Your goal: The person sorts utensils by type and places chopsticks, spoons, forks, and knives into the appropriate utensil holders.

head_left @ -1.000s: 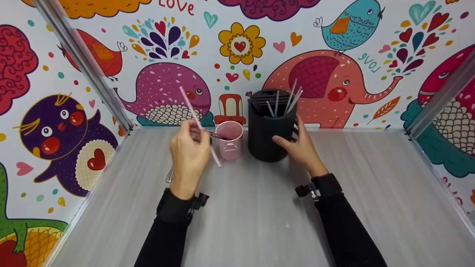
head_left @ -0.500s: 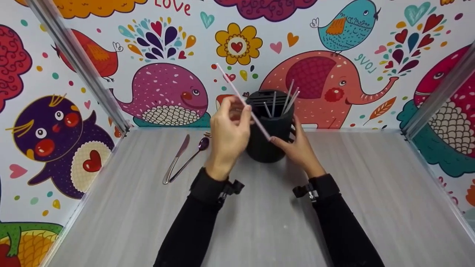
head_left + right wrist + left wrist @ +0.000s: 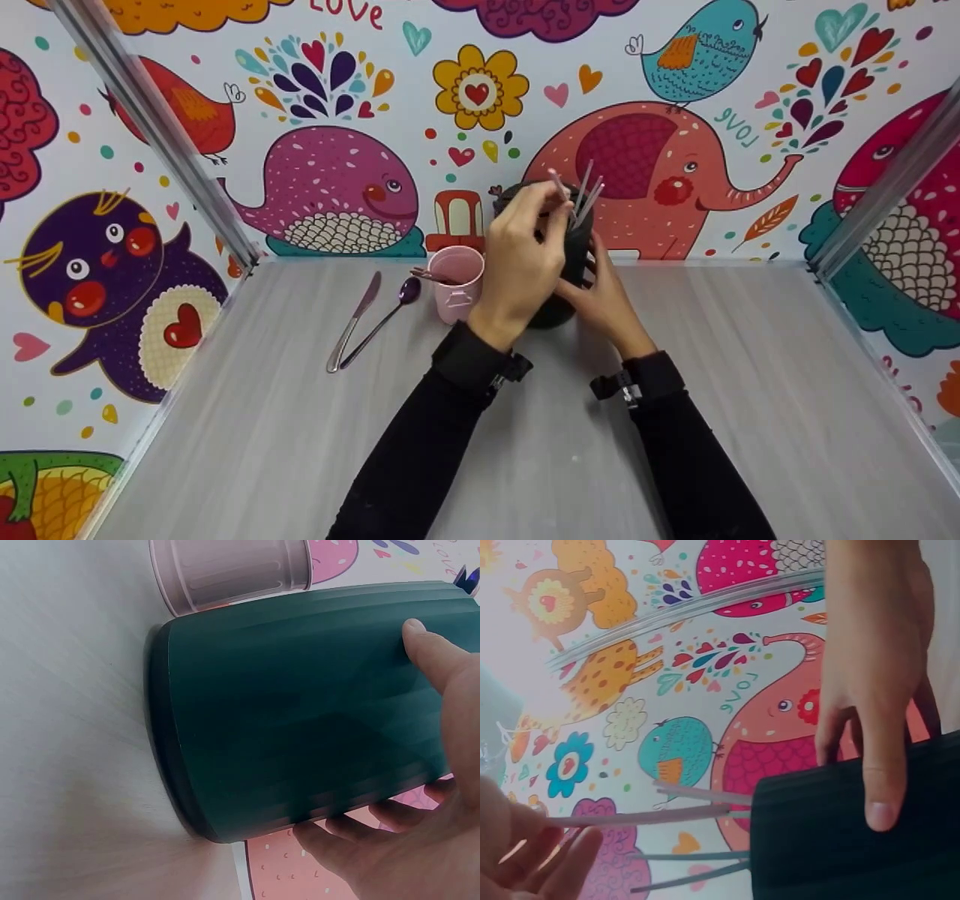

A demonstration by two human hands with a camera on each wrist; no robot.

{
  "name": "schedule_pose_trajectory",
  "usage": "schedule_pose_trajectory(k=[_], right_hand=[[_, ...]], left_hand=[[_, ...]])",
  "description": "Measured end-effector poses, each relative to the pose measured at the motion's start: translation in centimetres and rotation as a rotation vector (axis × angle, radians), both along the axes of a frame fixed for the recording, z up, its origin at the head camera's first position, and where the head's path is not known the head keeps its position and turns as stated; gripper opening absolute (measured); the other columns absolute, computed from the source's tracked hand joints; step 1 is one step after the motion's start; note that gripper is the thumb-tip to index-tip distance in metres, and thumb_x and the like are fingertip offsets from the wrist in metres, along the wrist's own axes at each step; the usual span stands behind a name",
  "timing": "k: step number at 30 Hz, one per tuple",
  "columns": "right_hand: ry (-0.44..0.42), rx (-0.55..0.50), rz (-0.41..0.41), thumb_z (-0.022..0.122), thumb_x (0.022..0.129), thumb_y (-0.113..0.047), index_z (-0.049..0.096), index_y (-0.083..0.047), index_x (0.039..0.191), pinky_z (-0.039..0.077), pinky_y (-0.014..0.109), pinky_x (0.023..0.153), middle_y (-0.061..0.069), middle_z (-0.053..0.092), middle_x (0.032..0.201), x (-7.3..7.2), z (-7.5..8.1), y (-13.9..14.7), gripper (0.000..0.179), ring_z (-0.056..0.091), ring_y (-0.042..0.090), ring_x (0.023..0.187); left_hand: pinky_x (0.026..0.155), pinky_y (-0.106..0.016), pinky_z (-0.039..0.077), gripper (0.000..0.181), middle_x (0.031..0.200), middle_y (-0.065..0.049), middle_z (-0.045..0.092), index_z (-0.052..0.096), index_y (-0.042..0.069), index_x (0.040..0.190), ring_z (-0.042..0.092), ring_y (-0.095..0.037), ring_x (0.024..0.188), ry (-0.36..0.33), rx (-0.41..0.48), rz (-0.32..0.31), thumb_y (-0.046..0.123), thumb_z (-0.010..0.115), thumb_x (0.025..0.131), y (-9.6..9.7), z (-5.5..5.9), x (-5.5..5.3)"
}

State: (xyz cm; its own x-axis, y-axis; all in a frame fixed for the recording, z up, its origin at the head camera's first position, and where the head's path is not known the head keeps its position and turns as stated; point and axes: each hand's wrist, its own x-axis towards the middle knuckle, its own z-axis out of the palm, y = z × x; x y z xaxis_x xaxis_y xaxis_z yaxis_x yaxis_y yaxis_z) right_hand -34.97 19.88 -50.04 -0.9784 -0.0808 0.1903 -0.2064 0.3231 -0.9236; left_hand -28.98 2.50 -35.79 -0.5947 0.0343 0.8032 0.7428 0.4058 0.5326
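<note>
My left hand (image 3: 525,262) pinches a pale pink straw (image 3: 645,818) between thumb and fingers, over the mouth of a black cylindrical utensil holder (image 3: 551,311). In the left wrist view the straw's far end comes close to the holder's rim, overlapping other straws there. Several thin straws (image 3: 590,199) stick up from the holder, leaning various ways. My right hand (image 3: 613,307) grips the holder's right side, thumb (image 3: 431,645) across the front and fingers round the back. The holder stands upright on the table; its opening is mostly hidden behind my left hand.
Left of the holder stands a small pink cup (image 3: 455,304), with dark handles (image 3: 427,276) poking out over its rim. A knife (image 3: 354,322) and a purple-tinted spoon (image 3: 386,326) lie on the grey table (image 3: 247,442) farther left. A patterned wall (image 3: 480,22) rises close behind.
My left hand has moved right with the pink straw, from beside the pink cup to over the black holder. The cup, knife and spoon have come into fuller view. My right hand stays on the holder.
</note>
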Motion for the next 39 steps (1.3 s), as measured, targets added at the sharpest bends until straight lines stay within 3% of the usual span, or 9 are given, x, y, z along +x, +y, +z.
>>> schedule_pose_trajectory(k=[6,11,21,27,31,39], right_hand=[[0.005,0.002,0.005,0.085,0.097,-0.040,0.012,-0.026,0.179,0.038,0.061,0.132,0.015,0.024,0.184,0.0,0.0,0.0,0.111,0.032,0.043,0.167],[0.023,-0.003,0.010,0.085,0.098,-0.037,0.017,-0.028,0.178,0.038,0.061,0.132,0.014,0.027,0.182,-0.1,-0.1,0.0,0.106,0.032,0.042,0.167],[0.026,0.004,0.010,0.084,0.098,-0.036,0.015,-0.027,0.179,0.038,0.063,0.132,0.016,0.025,0.183,-0.2,0.0,0.2,0.107,0.031,0.042,0.167],[0.053,0.012,-0.003,0.083,0.099,-0.032,0.018,-0.025,0.178,0.034,0.062,0.134,0.014,0.027,0.182,-0.3,0.0,0.2,0.103,0.031,0.036,0.168],[0.069,-0.009,0.012,0.082,0.099,-0.024,0.018,-0.023,0.178,0.037,0.061,0.132,0.015,0.027,0.182,-0.3,-0.1,0.0,0.102,0.034,0.041,0.166],[0.080,-0.004,0.031,0.078,0.100,-0.016,0.018,-0.024,0.178,0.039,0.059,0.131,0.013,0.028,0.182,-0.2,-0.3,0.0,0.099,0.033,0.038,0.167]], left_hand=[[0.101,-0.024,0.060,0.017,0.117,-0.006,0.079,0.076,0.005,0.123,0.076,-0.013,0.110,-0.055,-0.143,0.018,0.013,0.066,0.111,0.5,-1.4,-1.1],[0.098,-0.025,0.061,0.015,0.115,-0.005,0.079,0.075,0.006,0.120,0.076,-0.013,0.108,-0.126,-0.133,0.013,0.014,0.067,0.110,0.9,-2.3,-1.7],[0.095,-0.037,0.064,0.017,0.112,-0.006,0.079,0.071,0.006,0.122,0.078,-0.019,0.105,-0.185,-0.164,0.110,0.018,0.062,0.113,2.0,-2.6,-2.9],[0.097,-0.041,0.063,0.019,0.116,-0.007,0.079,0.071,0.007,0.122,0.079,-0.024,0.110,-0.235,-0.238,0.144,0.018,0.057,0.115,2.7,-2.6,-3.3],[0.095,-0.043,0.064,0.019,0.117,-0.008,0.078,0.070,0.006,0.123,0.079,-0.027,0.108,-0.269,-0.278,0.175,0.017,0.056,0.115,3.2,-2.7,-3.5],[0.089,-0.045,0.066,0.023,0.120,-0.010,0.079,0.069,0.007,0.129,0.081,-0.031,0.104,-0.275,-0.394,0.217,0.018,0.054,0.116,3.7,-3.5,-3.4]])
